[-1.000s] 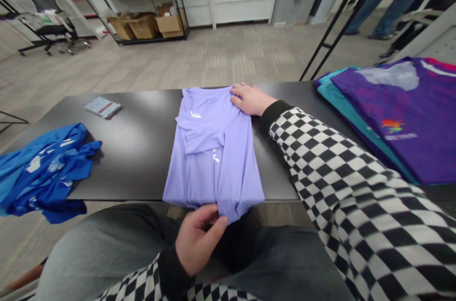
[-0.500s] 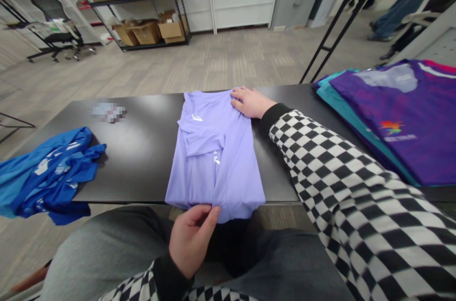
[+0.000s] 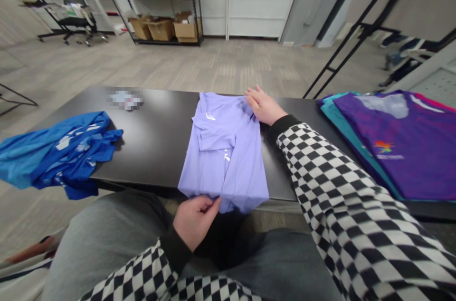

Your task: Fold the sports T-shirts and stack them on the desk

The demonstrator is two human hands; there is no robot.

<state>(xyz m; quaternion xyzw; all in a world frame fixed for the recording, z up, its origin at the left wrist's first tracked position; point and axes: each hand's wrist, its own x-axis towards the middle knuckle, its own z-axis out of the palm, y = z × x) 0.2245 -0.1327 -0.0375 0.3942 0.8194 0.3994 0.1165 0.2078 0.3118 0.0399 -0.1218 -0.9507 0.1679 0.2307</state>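
A lavender T-shirt lies folded lengthwise on the black table, with a sleeve folded over its middle and its lower end hanging past the near edge. My left hand pinches that near hem between fingers and thumb. My right hand rests on the far right corner of the shirt, fingers apart, with slight creases in the fabric beneath. Checkered sleeves with black cuffs cover both forearms.
A crumpled blue shirt lies at the table's left end, behind it a blurred flat packet. Folded purple and teal shirts are stacked at the right. Beyond the table stand a shelf of cardboard boxes and an office chair.
The whole view has shifted right and tilted slightly as my head moved. My right hand has moved toward the shirt's right edge. My left hand stays at the near hem.
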